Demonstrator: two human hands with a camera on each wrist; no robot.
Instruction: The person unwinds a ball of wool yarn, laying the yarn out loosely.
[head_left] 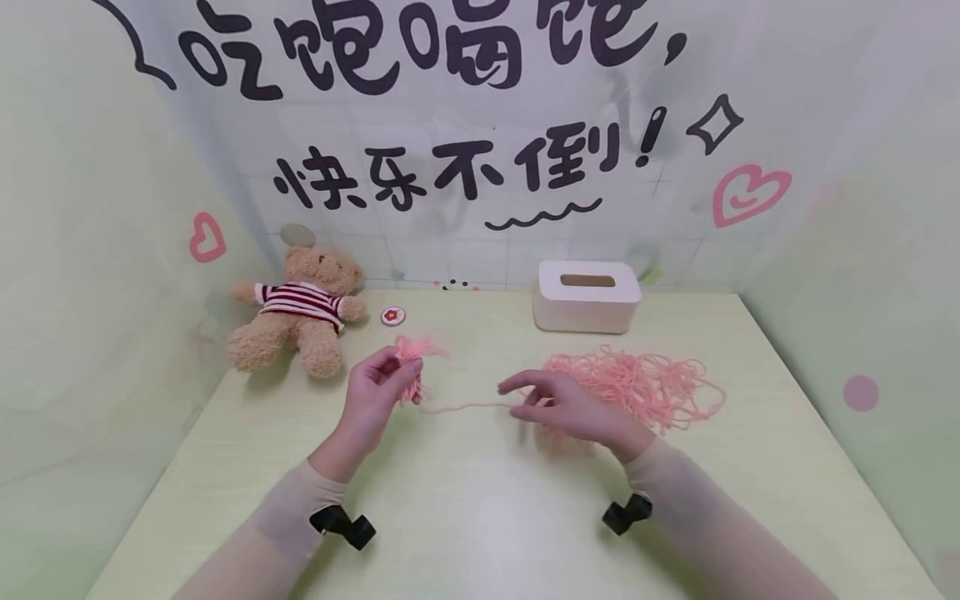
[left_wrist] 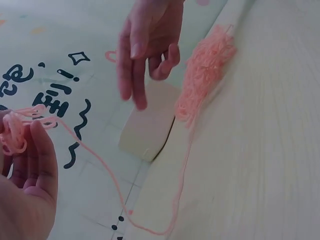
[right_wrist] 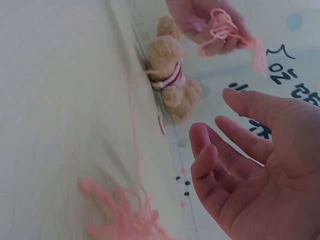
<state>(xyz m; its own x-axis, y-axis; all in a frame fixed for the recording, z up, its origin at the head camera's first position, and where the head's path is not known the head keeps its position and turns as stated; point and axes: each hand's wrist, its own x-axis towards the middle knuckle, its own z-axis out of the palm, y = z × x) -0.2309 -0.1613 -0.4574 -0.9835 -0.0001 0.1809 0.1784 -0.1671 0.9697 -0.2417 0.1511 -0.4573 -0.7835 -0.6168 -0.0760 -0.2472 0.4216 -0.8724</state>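
My left hand (head_left: pixel 378 385) grips a small looped bundle of pink yarn (head_left: pixel 408 379) between thumb and fingers; frayed ends stick out at its top. A single pink strand (head_left: pixel 468 406) runs from the bundle across the table towards the loose pile of pink yarn (head_left: pixel 637 383) on the right. In the left wrist view the strand (left_wrist: pixel 110 172) sags in a curve before reaching the pile. My right hand (head_left: pixel 566 407) hovers beside the pile, fingers apart and loosely bent. The right wrist view shows nothing between the fingers of that hand (right_wrist: pixel 260 160).
A teddy bear (head_left: pixel 300 308) in a striped shirt lies at the back left. Near it is a small round flower badge (head_left: pixel 393 316). A white tissue box (head_left: pixel 587 297) stands at the back, behind the yarn pile. Printed curtains border the table (head_left: pixel 480 517) at back and sides.
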